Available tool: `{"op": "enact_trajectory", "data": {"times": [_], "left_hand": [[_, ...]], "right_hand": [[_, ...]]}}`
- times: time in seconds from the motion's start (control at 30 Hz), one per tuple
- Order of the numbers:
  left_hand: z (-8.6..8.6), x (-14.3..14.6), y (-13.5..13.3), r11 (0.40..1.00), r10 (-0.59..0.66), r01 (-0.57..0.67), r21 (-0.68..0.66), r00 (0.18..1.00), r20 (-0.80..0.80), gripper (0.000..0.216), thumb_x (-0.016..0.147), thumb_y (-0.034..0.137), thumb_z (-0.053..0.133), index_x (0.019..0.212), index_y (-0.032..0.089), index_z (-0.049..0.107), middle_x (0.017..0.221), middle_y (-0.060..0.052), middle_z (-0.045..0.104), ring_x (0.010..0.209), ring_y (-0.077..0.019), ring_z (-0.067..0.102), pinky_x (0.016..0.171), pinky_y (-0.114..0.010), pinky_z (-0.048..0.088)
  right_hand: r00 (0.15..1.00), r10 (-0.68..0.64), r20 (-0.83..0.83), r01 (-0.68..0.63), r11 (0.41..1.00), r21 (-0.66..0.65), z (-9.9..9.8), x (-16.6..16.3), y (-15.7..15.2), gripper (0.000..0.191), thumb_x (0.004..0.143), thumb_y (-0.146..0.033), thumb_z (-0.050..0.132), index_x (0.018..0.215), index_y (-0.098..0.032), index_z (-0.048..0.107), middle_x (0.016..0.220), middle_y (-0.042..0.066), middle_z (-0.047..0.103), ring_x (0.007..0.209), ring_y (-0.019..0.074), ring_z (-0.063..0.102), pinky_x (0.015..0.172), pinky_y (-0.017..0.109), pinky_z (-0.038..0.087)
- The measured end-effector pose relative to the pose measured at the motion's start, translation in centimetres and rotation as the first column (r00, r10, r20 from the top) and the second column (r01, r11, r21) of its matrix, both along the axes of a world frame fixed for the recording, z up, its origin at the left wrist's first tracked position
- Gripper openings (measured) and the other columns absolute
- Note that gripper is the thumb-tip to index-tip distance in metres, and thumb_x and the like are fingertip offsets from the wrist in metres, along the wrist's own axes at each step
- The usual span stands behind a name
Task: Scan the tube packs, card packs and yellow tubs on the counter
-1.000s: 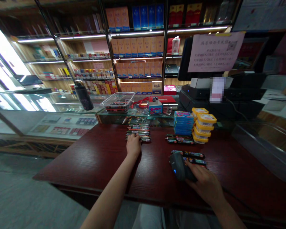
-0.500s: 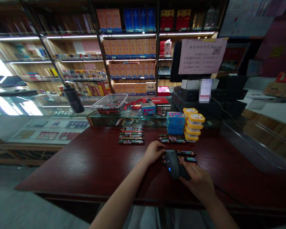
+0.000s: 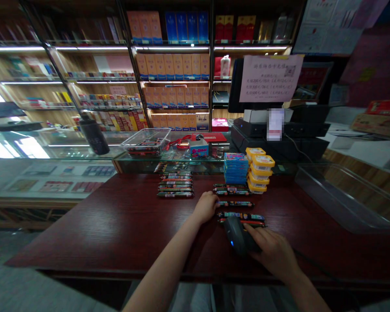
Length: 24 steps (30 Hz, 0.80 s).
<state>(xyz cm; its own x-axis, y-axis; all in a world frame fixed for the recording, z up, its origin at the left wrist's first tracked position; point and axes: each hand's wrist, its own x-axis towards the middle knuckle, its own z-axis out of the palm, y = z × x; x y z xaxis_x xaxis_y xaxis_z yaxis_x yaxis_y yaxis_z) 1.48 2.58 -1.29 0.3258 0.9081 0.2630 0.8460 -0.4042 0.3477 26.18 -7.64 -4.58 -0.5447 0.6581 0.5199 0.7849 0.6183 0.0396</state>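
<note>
My right hand (image 3: 274, 249) is wrapped round a dark handheld barcode scanner (image 3: 238, 234) with a blue light lit. The scanner's head is over the near edge of a small group of slim, dark patterned pen-like sticks (image 3: 242, 216) lying on the desk. Farther off, my left hand (image 3: 207, 207) pinches the left end of a single pen-like stick (image 3: 236, 203), which lies crosswise. Just beyond it, a few more such sticks (image 3: 230, 189) lie in front of a stack of blue boxes (image 3: 235, 168). A longer row of similar sticks (image 3: 175, 186) is to the left.
Yellow-lidded tubs (image 3: 260, 173) are stacked beside the blue boxes. A clear tray (image 3: 341, 203) stands at right; a clear bin (image 3: 146, 143) with sticks sits on the glass counter (image 3: 182, 162). A black bottle (image 3: 93, 136) stands at left, a monitor (image 3: 235, 86) at the back.
The stick in my left hand has moved away from the near group, toward the sticks by the blue boxes. The scanner has drawn slightly closer to me, uncovering more of the near group.
</note>
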Motion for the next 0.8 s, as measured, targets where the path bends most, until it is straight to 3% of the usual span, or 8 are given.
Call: {"op": "enact_trajectory", "data": {"times": [0.13, 0.33, 0.43, 0.6, 0.8], "left_hand": [[-0.2, -1.2, -1.1, 0.991, 0.134, -0.134, 0.024, 0.991, -0.002, 0.014, 0.083, 0.023, 0.059, 0.093, 0.017, 0.067, 0.093, -0.007, 0.061, 0.092, -0.0199, 0.054, 0.083, -0.031, 0.040], [-1.0, -0.7, -2.0, 0.983, 0.175, -0.173, 0.067, 0.984, -0.028, 0.018, 0.087, 0.030, 0.054, 0.092, 0.018, 0.067, 0.093, -0.008, 0.057, 0.093, -0.0210, 0.050, 0.083, -0.033, 0.039], [-1.0, -0.6, -2.3, 0.981, 0.178, -0.178, 0.077, 0.984, -0.001, 0.011, 0.084, 0.024, 0.057, 0.092, 0.018, 0.062, 0.097, -0.007, 0.057, 0.095, -0.0211, 0.050, 0.084, -0.033, 0.039], [-0.6, -1.1, -2.6, 0.980, 0.191, -0.196, 0.026, 0.973, 0.132, 0.027, 0.077, 0.009, 0.058, 0.101, 0.020, 0.059, 0.098, -0.004, 0.060, 0.095, -0.0193, 0.054, 0.085, -0.031, 0.041], [-1.2, -1.7, -2.3, 0.991, 0.129, -0.134, -0.016, 0.903, 0.409, 0.033, 0.074, 0.008, 0.061, 0.104, 0.020, 0.067, 0.093, -0.003, 0.059, 0.088, -0.0155, 0.058, 0.082, -0.028, 0.047]], "right_hand": [[0.999, 0.032, -0.013, -0.032, 0.999, 0.006, -0.1, 0.2, 0.1, 0.059, 0.075, -0.023, 0.066, 0.130, -0.015, 0.046, 0.093, 0.006, 0.068, 0.080, 0.0206, 0.064, 0.066, 0.032, 0.049], [0.998, 0.042, -0.043, -0.043, 0.999, -0.015, 0.0, 0.2, 0.1, 0.053, 0.079, -0.025, 0.063, 0.129, -0.016, 0.048, 0.095, 0.007, 0.069, 0.082, 0.0207, 0.065, 0.067, 0.032, 0.050], [0.998, 0.040, -0.041, -0.041, 0.999, -0.029, -0.1, 0.2, 0.0, 0.056, 0.077, -0.025, 0.064, 0.129, -0.015, 0.048, 0.094, 0.007, 0.068, 0.082, 0.0209, 0.065, 0.070, 0.033, 0.051], [0.997, 0.042, -0.068, -0.042, 0.999, 0.003, -0.4, 0.2, -0.1, 0.054, 0.078, -0.023, 0.063, 0.129, -0.015, 0.048, 0.095, 0.007, 0.069, 0.081, 0.0201, 0.065, 0.068, 0.032, 0.051], [0.998, 0.012, -0.069, -0.013, 1.000, -0.011, 0.1, 0.0, 0.0, 0.052, 0.076, -0.022, 0.064, 0.126, -0.015, 0.051, 0.097, 0.008, 0.070, 0.082, 0.0210, 0.066, 0.067, 0.033, 0.052]]}}
